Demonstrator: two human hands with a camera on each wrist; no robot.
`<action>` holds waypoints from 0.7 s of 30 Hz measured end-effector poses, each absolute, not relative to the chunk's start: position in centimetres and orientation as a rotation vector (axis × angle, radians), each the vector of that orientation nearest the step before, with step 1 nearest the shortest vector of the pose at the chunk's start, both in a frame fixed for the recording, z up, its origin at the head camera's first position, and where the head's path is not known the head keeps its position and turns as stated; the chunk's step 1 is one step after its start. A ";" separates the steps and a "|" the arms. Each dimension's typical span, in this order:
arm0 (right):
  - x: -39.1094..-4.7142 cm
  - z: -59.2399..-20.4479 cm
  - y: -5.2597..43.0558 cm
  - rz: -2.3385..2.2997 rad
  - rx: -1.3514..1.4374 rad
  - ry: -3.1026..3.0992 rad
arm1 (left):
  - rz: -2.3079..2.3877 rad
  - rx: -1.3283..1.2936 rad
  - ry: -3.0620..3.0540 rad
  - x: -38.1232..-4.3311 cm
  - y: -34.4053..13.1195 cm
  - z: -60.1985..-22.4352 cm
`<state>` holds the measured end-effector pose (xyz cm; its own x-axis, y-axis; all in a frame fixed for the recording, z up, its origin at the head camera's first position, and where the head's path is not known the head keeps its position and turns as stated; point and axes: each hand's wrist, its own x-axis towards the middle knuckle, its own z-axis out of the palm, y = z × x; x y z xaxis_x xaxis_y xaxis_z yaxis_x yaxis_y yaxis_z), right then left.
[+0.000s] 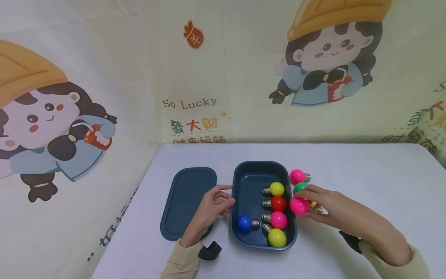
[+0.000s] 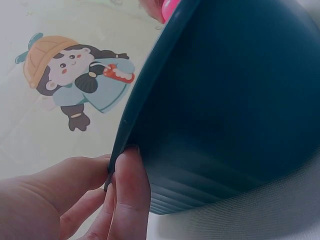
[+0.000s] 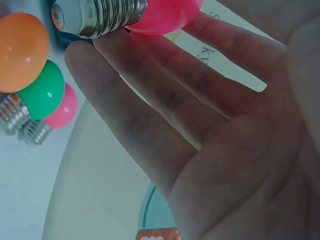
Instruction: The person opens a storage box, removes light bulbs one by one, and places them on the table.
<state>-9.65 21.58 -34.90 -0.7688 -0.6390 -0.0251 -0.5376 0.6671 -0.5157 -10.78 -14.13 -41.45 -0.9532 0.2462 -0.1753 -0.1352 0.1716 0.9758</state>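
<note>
With my right hand (image 1: 331,203) I hold a pink light bulb (image 1: 299,206) over the right rim of a dark blue container (image 1: 248,193). In the right wrist view, the bulb's metal screw base (image 3: 112,17) lies across the fingertips. My left hand (image 1: 213,205) pinches the container's left rim, the thumb on one side and a finger on the other in the left wrist view. Inside the container lie a blue bulb (image 1: 244,223) at the left and, down the right side, a yellow bulb (image 1: 277,189), a red bulb (image 1: 278,203), another pink bulb (image 1: 279,220) and a yellow-green bulb (image 1: 277,238).
On the white table right of the container lie a pink bulb (image 1: 297,176), a green bulb (image 1: 301,187) and an orange bulb (image 3: 22,52), the last mostly behind my right hand in the head view. A dark blue lid (image 1: 188,193) lies flat at the left. Printed cloth hangs behind.
</note>
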 end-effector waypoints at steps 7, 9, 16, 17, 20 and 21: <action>-9.6 -35.7 22.1 -0.716 -0.867 2.668 | 1.854 0.106 2.155 -10.7 -14.1 -41.6; -9.7 -35.9 22.2 -0.711 -0.841 2.658 | 1.852 0.109 2.160 -10.7 -14.1 -41.6; -9.6 -36.7 22.6 -0.704 -0.829 2.639 | 1.853 0.102 2.154 -10.7 -14.1 -41.6; -9.6 -36.9 22.7 -0.696 -0.824 2.639 | 1.853 0.104 2.152 -10.8 -14.1 -41.6; -9.6 -37.2 22.9 -0.675 -0.800 2.637 | 1.853 0.103 2.149 -10.8 -14.1 -41.6; -9.6 -37.3 23.0 -0.673 -0.797 2.635 | 1.852 0.103 2.150 -10.8 -14.1 -41.5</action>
<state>-9.57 22.97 -37.29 -0.7988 -0.5824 -0.1512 -0.4386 0.7356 -0.5163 -10.78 -14.11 -41.54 -0.9523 0.2474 -0.1786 -0.1400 0.1660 0.9762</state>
